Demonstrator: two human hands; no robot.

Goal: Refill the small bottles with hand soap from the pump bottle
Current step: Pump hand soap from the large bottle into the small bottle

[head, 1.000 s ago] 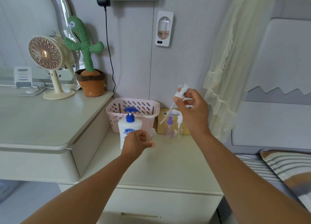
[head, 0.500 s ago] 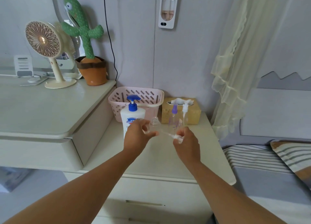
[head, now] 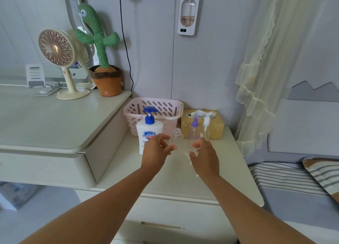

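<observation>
Clear uncapped bottle (head: 177, 134) between left hand (head: 156, 149) and right hand (head: 205, 154), grips spread, contact unclear; light, seemingly empty, easily toppled by a nudge.

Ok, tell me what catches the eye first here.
The green cactus plush on the raised counter at upper left stands out most. At centre, the left hand and right hand flank an uncapped clear bottle, beside the white Safeguard pump bottle.
</observation>
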